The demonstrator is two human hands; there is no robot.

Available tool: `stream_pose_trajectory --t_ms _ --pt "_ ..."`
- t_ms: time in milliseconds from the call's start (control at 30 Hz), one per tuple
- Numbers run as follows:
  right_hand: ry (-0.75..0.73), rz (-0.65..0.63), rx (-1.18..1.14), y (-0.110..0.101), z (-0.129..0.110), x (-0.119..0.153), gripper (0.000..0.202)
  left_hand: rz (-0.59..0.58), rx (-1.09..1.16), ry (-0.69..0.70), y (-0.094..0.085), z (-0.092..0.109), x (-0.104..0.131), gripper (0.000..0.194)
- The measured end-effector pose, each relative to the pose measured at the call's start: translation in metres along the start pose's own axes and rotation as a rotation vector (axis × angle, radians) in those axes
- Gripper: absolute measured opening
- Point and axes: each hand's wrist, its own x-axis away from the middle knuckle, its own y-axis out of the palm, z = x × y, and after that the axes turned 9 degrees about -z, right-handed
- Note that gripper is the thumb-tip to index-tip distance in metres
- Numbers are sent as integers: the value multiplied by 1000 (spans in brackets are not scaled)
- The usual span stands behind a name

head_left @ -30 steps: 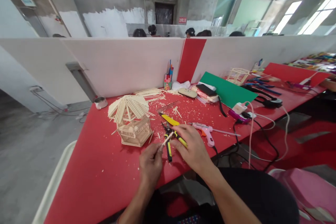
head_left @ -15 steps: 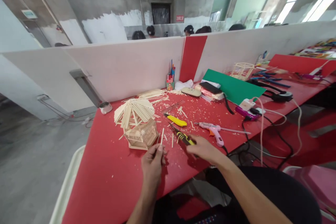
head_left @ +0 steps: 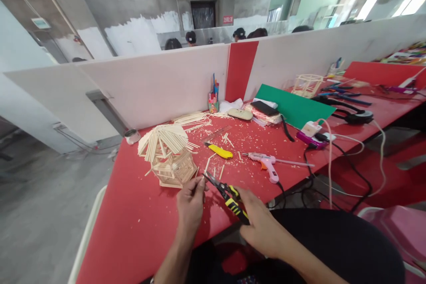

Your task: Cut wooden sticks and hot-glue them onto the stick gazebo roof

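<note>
Across the near part of the red table [head_left: 133,226], the largest thing close to the hands is a small house of pale sticks [head_left: 176,171], standing upright just beyond the left hand [head_left: 190,197]; it looks light but brittle at its joints, so it would be best lifted from underneath by the base, never by the shaggy roof. Next in size come the pliers [head_left: 226,194] with black and yellow handles, likely the heaviest piece here, stiff and probably sure in the grasp; the right hand [head_left: 258,219] is wrapped round those handles, which is the place to hold them, well back from the tips. Smallest is the thin stick [head_left: 206,170] at the left hand, pinched between thumb and fingers, beside the tips of the pliers. It should weigh next to nothing and be stiff yet easily snapped, so a light pinch close to the pliers would steady it. Whether the pliers' tips have closed on it, I cannot tell.
</note>
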Motion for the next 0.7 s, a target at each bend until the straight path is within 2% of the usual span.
stream_pose_trajectory --t_ms 67,200,400,567,700 --pt "11 -30 78 -2 -4 -2 79 -21 -85 41 2 3 3 23" --pt "-19 -13 120 -4 -12 -3 73 -56 -207 105 4 8 6 23" --pt "-25 -21 160 -6 -10 -5 74 -78 -314 177 2 6 5 23" --pt "-27 -40 159 -3 -9 -4 73 -69 -316 194 3 6 7 22" --pt "-41 11 109 0 -6 -5 69 -77 -251 129 3 10 10 20"
